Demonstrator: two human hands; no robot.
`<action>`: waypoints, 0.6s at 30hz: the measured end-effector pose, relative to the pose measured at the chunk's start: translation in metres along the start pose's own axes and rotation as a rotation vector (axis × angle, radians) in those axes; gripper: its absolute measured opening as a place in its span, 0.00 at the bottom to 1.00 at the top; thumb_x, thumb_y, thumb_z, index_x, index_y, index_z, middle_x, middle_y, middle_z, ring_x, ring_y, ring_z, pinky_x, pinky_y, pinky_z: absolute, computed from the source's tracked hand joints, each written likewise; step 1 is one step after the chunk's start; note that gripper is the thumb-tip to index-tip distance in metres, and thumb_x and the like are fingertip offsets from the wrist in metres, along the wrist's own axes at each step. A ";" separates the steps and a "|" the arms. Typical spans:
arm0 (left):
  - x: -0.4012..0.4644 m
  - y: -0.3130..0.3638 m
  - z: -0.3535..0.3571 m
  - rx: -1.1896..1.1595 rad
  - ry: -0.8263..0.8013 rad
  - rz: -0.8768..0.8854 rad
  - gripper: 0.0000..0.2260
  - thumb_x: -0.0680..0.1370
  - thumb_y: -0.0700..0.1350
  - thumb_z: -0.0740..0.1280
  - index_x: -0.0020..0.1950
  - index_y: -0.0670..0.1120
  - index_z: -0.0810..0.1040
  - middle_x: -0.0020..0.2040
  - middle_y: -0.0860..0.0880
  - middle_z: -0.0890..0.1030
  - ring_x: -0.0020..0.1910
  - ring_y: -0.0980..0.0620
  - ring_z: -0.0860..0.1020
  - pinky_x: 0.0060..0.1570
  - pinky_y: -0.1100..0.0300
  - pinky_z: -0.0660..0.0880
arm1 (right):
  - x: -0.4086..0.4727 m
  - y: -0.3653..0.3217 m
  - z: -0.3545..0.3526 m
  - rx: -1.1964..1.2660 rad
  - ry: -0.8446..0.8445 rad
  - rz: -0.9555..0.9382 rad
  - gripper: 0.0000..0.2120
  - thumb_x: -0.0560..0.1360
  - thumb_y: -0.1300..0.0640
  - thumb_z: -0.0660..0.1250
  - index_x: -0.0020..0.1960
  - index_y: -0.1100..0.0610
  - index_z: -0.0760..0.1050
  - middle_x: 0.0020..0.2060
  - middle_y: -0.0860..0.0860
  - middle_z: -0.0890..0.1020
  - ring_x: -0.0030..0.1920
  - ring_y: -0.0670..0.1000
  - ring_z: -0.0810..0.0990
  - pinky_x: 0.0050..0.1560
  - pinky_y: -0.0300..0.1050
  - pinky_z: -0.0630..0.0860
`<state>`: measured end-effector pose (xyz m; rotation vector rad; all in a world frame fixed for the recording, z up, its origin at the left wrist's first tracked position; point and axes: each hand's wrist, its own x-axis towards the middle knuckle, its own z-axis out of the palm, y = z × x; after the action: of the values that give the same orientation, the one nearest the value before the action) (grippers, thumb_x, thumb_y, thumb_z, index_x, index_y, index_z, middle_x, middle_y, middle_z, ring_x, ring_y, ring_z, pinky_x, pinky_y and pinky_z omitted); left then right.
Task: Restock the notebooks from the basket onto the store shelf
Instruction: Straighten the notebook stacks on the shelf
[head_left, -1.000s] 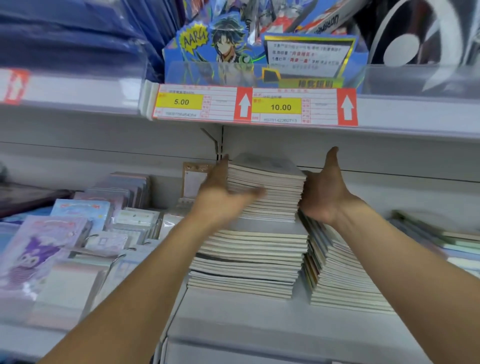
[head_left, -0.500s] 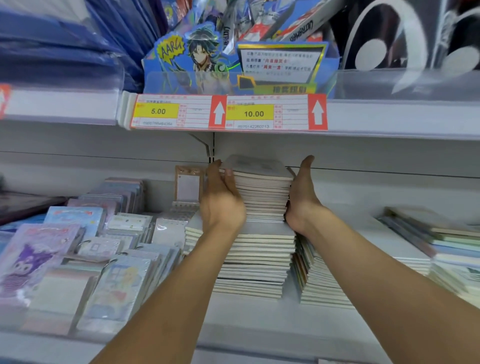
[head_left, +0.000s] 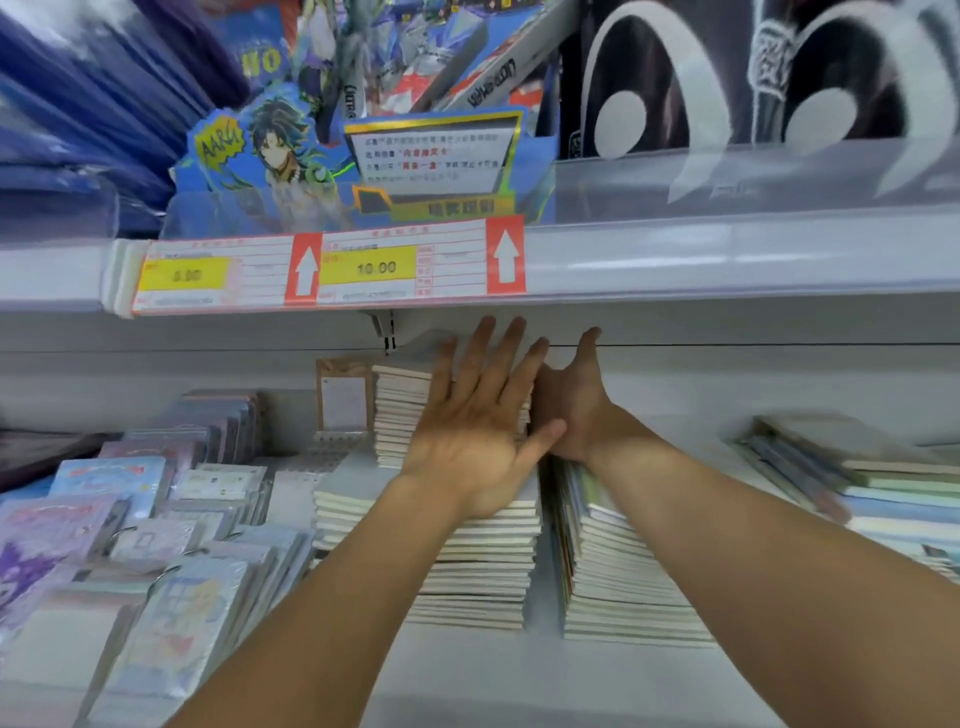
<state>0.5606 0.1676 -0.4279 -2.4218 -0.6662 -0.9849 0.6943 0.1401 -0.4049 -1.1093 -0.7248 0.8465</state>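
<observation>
Both arms reach in from the bottom of the frame to the middle of a white store shelf (head_left: 467, 686). The left hand (head_left: 475, 431) is spread flat, fingers straight, lying against the front of the upper stack of notebooks (head_left: 400, 410) at centre frame; it grasps nothing. The right hand (head_left: 571, 410) stands edge-on against the right side of that same stack, fingers pointing toward the back wall (head_left: 727, 379), released rather than clenched, thumb side toward the notebooks.

That upper stack sits on a wider lower stack (head_left: 467, 577) of pale-edged notebooks resting on the shelf. Just beside it, to the right, a second pile (head_left: 618, 582) leans with coloured spines showing. Farther right, near the frame's edge, lies a low heap of pastel books (head_left: 872, 478).

On the left half of the shelf are rows of ring-bound pads (head_left: 171, 613) in clear wrappers, some with cartoon covers, and a brown-framed card (head_left: 343, 395) stands upright against the wall behind them.

Across the upper middle runs the edge of the shelf above, bearing price labels (head_left: 327, 270) in yellow and red with white arrows; one reads 10.00. Above it sits a blue display box (head_left: 363, 171) with a drawn character, dark blue folders (head_left: 78, 114) at upper left, and black-and-white packaging (head_left: 727, 78) at upper right. No basket is in view.
</observation>
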 end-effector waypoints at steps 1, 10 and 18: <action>-0.001 -0.001 0.002 -0.008 -0.015 -0.020 0.33 0.78 0.66 0.45 0.80 0.52 0.46 0.80 0.51 0.45 0.78 0.48 0.39 0.75 0.45 0.36 | 0.000 -0.002 0.003 -0.021 0.033 -0.029 0.41 0.73 0.28 0.43 0.79 0.49 0.55 0.77 0.60 0.61 0.75 0.62 0.63 0.71 0.58 0.61; -0.003 0.001 0.007 -0.066 0.052 -0.009 0.26 0.76 0.61 0.59 0.69 0.51 0.61 0.65 0.48 0.65 0.66 0.45 0.61 0.71 0.49 0.46 | -0.003 -0.016 0.011 0.079 -0.172 0.157 0.40 0.75 0.25 0.39 0.43 0.56 0.76 0.34 0.54 0.85 0.42 0.55 0.79 0.44 0.47 0.73; -0.003 -0.011 -0.014 -0.140 0.129 -0.062 0.25 0.79 0.61 0.53 0.74 0.52 0.63 0.68 0.47 0.68 0.68 0.45 0.64 0.71 0.48 0.55 | -0.018 -0.010 0.026 -0.008 -0.010 0.063 0.50 0.67 0.18 0.43 0.74 0.51 0.67 0.69 0.54 0.75 0.65 0.58 0.76 0.69 0.54 0.69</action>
<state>0.5452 0.1674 -0.4190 -2.4428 -0.6503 -1.2397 0.6661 0.1345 -0.3897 -1.1410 -0.7054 0.9032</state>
